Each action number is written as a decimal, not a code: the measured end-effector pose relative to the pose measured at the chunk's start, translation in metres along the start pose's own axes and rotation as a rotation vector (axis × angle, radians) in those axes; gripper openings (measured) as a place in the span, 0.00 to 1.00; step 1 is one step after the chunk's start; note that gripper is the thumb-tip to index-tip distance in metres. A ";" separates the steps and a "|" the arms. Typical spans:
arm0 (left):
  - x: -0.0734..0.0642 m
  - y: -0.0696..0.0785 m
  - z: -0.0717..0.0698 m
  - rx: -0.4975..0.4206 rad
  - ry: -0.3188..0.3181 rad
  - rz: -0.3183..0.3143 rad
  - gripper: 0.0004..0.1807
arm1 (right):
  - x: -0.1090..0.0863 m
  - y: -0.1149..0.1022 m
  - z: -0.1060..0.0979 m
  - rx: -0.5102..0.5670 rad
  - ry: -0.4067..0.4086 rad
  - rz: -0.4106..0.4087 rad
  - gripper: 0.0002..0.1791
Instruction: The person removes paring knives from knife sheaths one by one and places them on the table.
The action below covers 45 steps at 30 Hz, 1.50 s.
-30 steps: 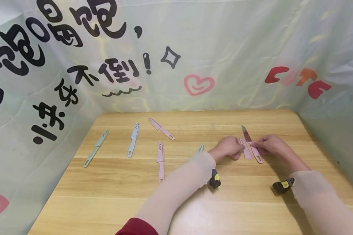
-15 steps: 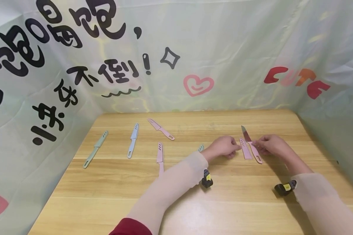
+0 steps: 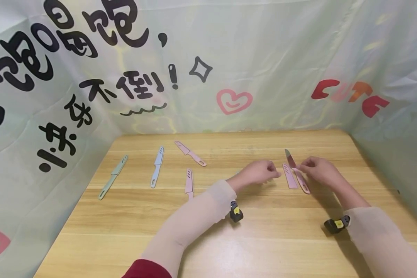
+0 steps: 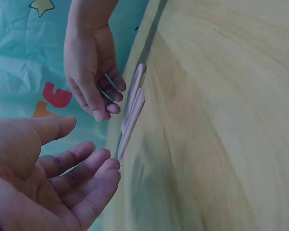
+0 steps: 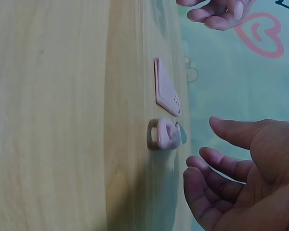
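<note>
A knife with a pink handle (image 3: 301,181) and a bare blade (image 3: 290,158) lies on the right part of the table. Close along its left side is its pink slotted sheath (image 3: 290,177), separate from the knife. My right hand (image 3: 319,168) hovers just right of the handle; the right wrist view shows its fingers (image 5: 226,166) loosely bent with nothing in them. To the left of the sheath is my left hand (image 3: 255,172), apart from it and holding nothing. In the left wrist view its thumb and fingers (image 4: 82,159) are spread.
On the left half of the wooden table (image 3: 125,239) lie several sheathed knives: a green one (image 3: 112,177), a blue one (image 3: 157,166), a pink one (image 3: 190,153) and another pink one (image 3: 189,181), partly behind my left sleeve. A printed curtain (image 3: 281,77) stands behind the table.
My left hand has let go of the pink sheath and drawn away to the left. My right hand has released the knife handle and lifted slightly; knife and sheath stay in place.
</note>
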<state>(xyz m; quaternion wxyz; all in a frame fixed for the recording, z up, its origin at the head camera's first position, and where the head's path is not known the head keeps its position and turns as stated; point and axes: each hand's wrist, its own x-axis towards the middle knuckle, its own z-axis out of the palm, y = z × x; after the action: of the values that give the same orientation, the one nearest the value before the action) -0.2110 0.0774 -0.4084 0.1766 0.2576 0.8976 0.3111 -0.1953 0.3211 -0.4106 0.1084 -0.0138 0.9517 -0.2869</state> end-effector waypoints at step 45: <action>-0.066 -0.062 -0.045 0.046 0.010 0.134 0.22 | -0.003 -0.060 0.040 0.115 0.073 -0.368 0.26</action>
<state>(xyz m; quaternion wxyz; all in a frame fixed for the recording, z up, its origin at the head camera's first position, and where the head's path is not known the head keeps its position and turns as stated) -0.2010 -0.0231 -0.4052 0.1450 0.3193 0.8861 0.3029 -0.1860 0.2500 -0.4094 0.0201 -0.1709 0.9185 -0.3560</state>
